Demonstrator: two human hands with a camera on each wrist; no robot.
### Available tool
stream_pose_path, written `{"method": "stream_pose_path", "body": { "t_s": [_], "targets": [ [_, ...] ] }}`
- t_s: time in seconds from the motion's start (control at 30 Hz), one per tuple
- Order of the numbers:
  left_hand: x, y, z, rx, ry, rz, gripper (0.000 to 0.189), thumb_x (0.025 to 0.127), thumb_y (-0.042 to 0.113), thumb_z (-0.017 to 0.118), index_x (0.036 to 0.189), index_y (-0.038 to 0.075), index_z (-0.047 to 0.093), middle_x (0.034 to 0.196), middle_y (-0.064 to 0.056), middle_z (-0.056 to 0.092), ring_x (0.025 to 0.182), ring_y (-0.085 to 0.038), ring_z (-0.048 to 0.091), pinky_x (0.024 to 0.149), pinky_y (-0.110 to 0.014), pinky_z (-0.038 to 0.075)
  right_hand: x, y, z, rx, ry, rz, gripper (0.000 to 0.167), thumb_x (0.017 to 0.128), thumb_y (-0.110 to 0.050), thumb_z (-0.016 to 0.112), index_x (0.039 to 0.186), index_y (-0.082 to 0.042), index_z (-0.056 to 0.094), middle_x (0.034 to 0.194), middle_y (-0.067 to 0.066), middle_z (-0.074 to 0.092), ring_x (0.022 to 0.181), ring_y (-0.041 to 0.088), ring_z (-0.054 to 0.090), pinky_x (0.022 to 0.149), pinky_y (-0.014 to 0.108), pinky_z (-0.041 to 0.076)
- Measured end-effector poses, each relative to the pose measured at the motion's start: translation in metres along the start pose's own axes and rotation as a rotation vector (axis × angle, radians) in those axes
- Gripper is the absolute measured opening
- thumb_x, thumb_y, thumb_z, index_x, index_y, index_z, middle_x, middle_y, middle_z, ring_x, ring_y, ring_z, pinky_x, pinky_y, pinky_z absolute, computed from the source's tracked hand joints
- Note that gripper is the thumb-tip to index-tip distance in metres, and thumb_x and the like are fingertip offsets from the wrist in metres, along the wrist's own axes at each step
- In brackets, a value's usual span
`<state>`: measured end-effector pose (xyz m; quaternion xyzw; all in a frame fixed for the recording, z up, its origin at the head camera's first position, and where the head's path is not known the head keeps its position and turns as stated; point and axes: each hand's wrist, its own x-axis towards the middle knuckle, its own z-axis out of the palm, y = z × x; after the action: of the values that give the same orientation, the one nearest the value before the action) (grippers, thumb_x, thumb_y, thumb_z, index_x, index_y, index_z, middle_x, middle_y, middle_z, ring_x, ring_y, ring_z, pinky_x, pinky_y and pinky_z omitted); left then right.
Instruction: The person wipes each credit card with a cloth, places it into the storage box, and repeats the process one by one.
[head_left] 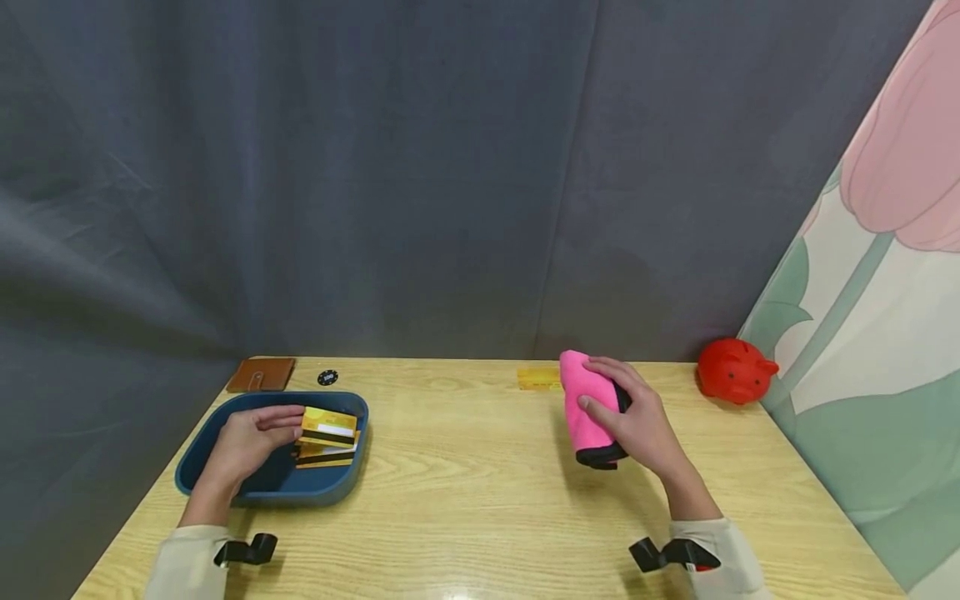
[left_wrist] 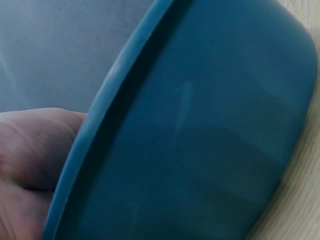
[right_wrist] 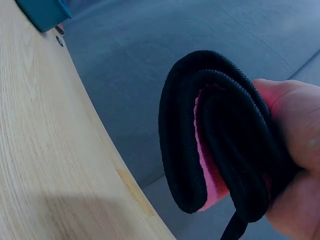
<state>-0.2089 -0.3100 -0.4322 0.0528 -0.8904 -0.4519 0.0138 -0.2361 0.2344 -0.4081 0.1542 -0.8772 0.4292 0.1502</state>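
Note:
My left hand (head_left: pixel 251 442) reaches over the blue tray (head_left: pixel 273 483) and pinches the left edge of a yellow bank card (head_left: pixel 330 422) between thumb and fingers. Partly beneath it, a second yellow card (head_left: pixel 333 457) with a dark stripe shows inside the tray. In the left wrist view the tray's wall (left_wrist: pixel 200 125) hides the fingers and cards. My right hand (head_left: pixel 641 425) grips a folded pink cloth (head_left: pixel 583 400) with black edging, held above the table on the right. Its layered black-trimmed end (right_wrist: pixel 182 135) faces the right wrist camera.
Behind the tray lie a brown wallet (head_left: pixel 262 374) and a black chip (head_left: pixel 327 377) marked 100. A flat yellow strip (head_left: pixel 536 379) lies near the back edge, partly covered by the cloth. A red piggy bank (head_left: pixel 735 371) stands at the back right. Grey curtain (head_left: pixel 420 183) backs the table.

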Motion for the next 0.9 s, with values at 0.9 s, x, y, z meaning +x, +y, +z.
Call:
{"method": "stream_pose_path", "body": {
  "t_s": [0.9],
  "targets": [
    [0.017,0.084,0.037,-0.099,-0.042,0.272,0.038,0.099,0.025,0.072,0.133,0.010,0.069,0.128,-0.016,0.072,0.112,-0.020,0.072,0.092,-0.022,0.058,0.000,0.002,-0.015,0.041,0.044,0.018,0.050,0.095,-0.025,0.075,0.143,-0.021,0.061,0.153,0.010,0.053,0.135,0.032,0.050,0.091,0.008,0.043]
  ]
}}
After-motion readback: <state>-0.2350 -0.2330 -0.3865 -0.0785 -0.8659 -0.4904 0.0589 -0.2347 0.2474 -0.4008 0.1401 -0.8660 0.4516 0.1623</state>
